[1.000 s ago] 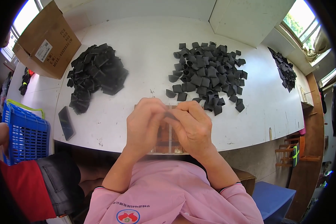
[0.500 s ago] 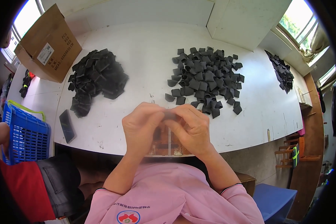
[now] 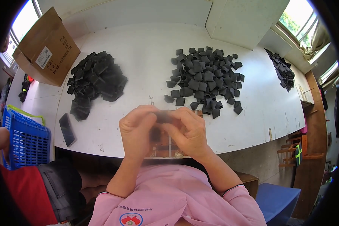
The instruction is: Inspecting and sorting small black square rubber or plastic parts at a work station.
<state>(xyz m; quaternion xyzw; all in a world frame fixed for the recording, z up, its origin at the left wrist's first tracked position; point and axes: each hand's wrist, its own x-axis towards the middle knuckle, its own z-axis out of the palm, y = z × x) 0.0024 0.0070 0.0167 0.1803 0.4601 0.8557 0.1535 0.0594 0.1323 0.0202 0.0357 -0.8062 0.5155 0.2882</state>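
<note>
My left hand and my right hand meet near the table's front edge. Between their fingertips is a small dark fabric piece, slightly blurred and partly covered by the fingers. Both hands are closed on it. Beneath them, at the edge, lies a brown wooden frame or tray with a light dividing strip, mostly hidden by my hands. Beyond my right hand spreads a heap of small black folded fabric sleeves. Flat black pieces are piled beyond my left hand.
On the white table lie a phone at left and another black pile at far right. A cardboard box stands at back left. A blue basket and another person's arm are at left. A blue chair is at right.
Both hands have shifted slightly left with the black piece between them, and the right fingers have moved a little. The view has tilted slightly.
</note>
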